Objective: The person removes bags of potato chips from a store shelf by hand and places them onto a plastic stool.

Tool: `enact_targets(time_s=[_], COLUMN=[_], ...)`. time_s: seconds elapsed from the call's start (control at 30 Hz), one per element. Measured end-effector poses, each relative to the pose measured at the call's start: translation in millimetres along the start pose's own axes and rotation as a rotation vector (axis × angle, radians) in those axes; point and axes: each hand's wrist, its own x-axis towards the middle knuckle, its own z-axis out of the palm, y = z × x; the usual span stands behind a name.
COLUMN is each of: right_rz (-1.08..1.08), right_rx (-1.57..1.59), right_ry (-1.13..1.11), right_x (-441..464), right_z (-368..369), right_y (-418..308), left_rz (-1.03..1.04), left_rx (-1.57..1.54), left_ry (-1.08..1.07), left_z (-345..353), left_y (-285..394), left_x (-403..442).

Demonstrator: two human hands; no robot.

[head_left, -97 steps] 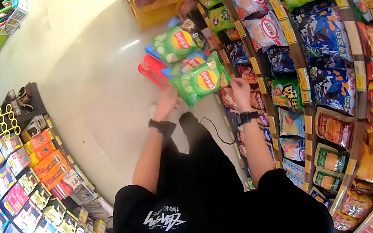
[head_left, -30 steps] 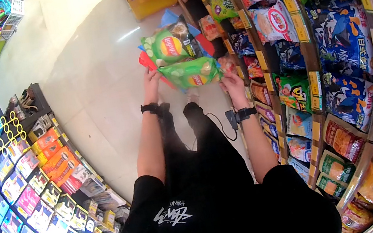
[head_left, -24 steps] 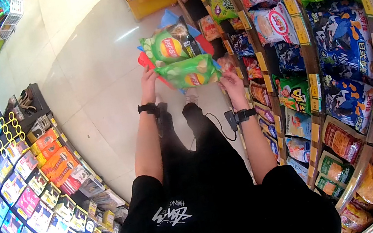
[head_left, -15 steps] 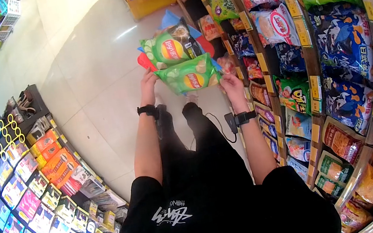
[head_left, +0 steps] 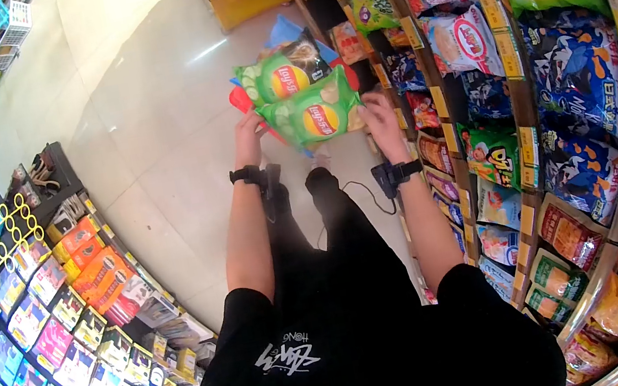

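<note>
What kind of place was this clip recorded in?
Most likely a shop or supermarket aisle: shelves packed with snack bags on the right, yellow price labels along the shelf edges, and racks of small packaged goods on the left.

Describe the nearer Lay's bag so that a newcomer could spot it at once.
Left of the snack shelves, find the person's left hand and right hand. Between them is the green Lay's bag, nearer the black shirt than its green lookalike.
</note>
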Motion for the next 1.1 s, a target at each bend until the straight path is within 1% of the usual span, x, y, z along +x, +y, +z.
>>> enact_targets(time_s=[0.03, 0.07, 0.13, 0.23, 0.3, 0.33, 0.4, 0.43, 0.5, 0.6, 0.7, 0.8, 0.9, 1.0, 1.03, 1.1], right_rz=[-0.078, 0.041, 0.277, 0.453, 0.498, 0.52, 0.512, 0.51, 0.432, 0.338, 0.289, 0.225, 0.202, 0.181, 0.174, 0.19], right_rx=[0.041, 0.16, 0.398, 0.453, 0.464, 0.467, 0.473, 0.476, 0.421, 0.385, 0.298, 0.228, 0.178, 0.141, 0.127, 0.237], right_ry=[-0.017, -0.063, -0.157, -0.266, -0.264, -0.265, -0.253, -0.244, -0.284, -0.323, -0.318, -0.281, -0.23, -0.197, -0.187, -0.183], right_x=[5, 9, 24, 39, 43, 45, 50, 52, 54, 58, 58, 58, 51, 48, 46, 43], right_z=[1, 2, 4, 5, 9, 11, 15, 16, 15, 15, 14, 15, 14, 12, 9, 5], right_y=[3, 5, -27, -30, -40, -43, -42, -42, -45, -41, -32, -22, -17, -20, -23, -35], left_rz=[-0.007, -0.014, -0.011, 0.026, 0.063, 0.029, -0.041, -0.043, -0.05, -0.014, -0.071, 0.043, 0.133, 0.2, 0.217, 0.251], left_rx=[-0.013, -0.026, -0.029, -0.004, -0.007, -0.072, -0.203, -0.176, -0.119, -0.017, 0.045, 0.05, 0.187, 0.199, 0.162, 0.085], left_ry=[-0.007, -0.014, -0.026, -0.024, -0.006, -0.002, -0.001, -0.009, -0.025, 0.033, 0.105, 0.056, 0.055, 0.123, 0.094, 0.036], left_z=[0, -1, -2, -7, -9, -11, -12, -11, -10, -8, -1, 10, 4, 17, 20, 21], left_y=[3, 5, 6, 2, -2, -2, -1, 0, 1, 1, 4, 16, 7, 17, 21, 28], left_x=[0, -1, 0, 2, 4, 6, 9, 8, 7, 10, 12, 4, 9, 4, 2, -2])
